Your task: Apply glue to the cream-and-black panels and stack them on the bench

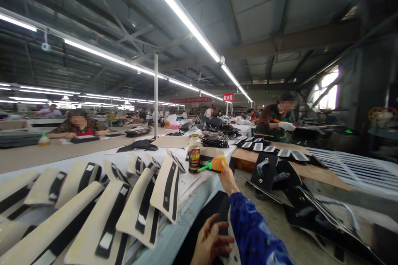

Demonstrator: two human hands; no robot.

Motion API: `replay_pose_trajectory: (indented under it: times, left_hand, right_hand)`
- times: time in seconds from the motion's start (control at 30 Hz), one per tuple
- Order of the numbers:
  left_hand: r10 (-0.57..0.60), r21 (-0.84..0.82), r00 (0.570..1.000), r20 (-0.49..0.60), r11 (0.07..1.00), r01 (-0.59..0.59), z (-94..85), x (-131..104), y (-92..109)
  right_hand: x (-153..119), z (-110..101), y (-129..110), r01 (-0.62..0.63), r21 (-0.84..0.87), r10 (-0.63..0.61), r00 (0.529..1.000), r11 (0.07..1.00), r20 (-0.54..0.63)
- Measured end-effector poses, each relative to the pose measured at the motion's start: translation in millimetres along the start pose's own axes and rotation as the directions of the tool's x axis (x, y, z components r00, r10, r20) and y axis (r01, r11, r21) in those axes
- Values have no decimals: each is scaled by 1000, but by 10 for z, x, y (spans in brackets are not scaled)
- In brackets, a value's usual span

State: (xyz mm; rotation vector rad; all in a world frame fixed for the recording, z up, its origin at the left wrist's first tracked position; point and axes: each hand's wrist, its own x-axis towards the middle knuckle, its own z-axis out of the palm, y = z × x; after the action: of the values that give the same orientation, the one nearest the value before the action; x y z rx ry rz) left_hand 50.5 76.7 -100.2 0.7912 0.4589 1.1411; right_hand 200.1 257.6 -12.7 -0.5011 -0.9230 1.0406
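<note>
Hall: long factory floor under strip lights, workbenches running back, other people seated at benches on both sides
Bench surface (199,182): pale cloth top, crowded with overlapping cream and black cut pieces (137,207) along the near left
Right hand (228,178): reached forward in a blue patterned sleeve (255,232), fingers closed round an orange squeeze bottle (217,162) with a green nozzle pointing left
Orange squeeze bottle: held at the bench edge, just beside a dark glass bottle (194,154) standing upright
Left hand (211,242): low, near the body, fingers curled with the thumb against a black strip (223,219); grip only partly visible
Black strip: hanging between bench edge and lap, touching the left hand
Step in hand: judged as fetching or setting down the squeeze bottle while the strip waited in the other hand; which of the two could not be told
Next move calls for: steady wrist, nozzle kept clear of the dark bottle, strip held flat
Right side: black panels (267,169) on brown board (314,172), well apart from both hands
</note>
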Motion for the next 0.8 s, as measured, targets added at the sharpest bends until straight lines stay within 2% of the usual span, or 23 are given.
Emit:
replay_pose_trajectory:
  times: [0.17, 0.4, 0.5, 0.6, 0.7, 0.8]
  left_hand:
    - [-20, 4, 1000, -19, 1000, 20, -18, 36, -50]
    - [-36, 11, 999, -40, 999, 36, -35, 22, -78]
    - [-28, 5, 999, -47, 1000, 28, -15, 31, -89]
    - [-24, 5, 998, -62, 1000, 24, -8, 68, -104]
    - [-22, 16, 997, -69, 1000, 23, -27, 92, -122]
    - [-28, 27, 998, -63, 999, 30, -53, 91, -135]
  right_hand:
    - [-24, -50, 106, -42, 36, 41, 999, 998, 34]
    - [-305, -523, -105, -37, 52, 36, 999, 998, 3]
    - [-379, -631, -190, -38, 60, 37, 999, 997, 6]
    - [-362, -571, -170, -63, 49, 60, 996, 997, 65]
    - [-314, -400, -58, -87, 4, 86, 989, 996, 123]
    - [-271, -276, 63, -106, -52, 112, 986, 993, 121]
